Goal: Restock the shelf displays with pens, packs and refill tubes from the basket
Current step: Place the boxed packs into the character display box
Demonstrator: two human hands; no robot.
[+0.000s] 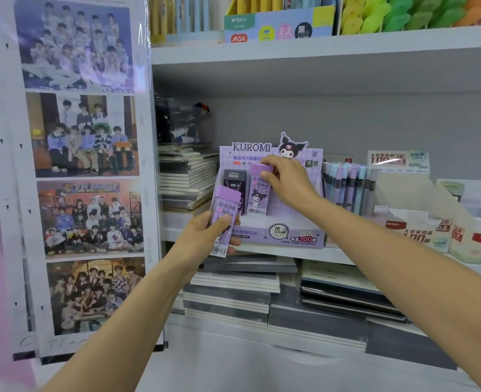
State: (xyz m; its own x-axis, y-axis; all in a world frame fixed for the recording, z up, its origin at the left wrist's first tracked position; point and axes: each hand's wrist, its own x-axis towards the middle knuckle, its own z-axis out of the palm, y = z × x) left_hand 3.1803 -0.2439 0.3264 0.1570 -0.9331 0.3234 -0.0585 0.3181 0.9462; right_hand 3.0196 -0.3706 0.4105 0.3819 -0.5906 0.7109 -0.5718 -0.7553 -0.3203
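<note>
display box point(298, 239): "KUROMI", "2B 0.5mm", "200" | refill case point(224, 210): "KUROMI" | notebook point(327, 275): "NOTEBOOK" | poster point(146, 190): "LOVE", "YOU", "CAMERA"

Display box point(290, 236): free room in its right half; notebook stack point(188, 179) flanks left, upright pens point(347, 188) flank right.

My only view comes from a wide-angle camera on my head, facing forward and slightly down, close to the shelf point(318, 50), which fills the frame's centre and right.
</note>
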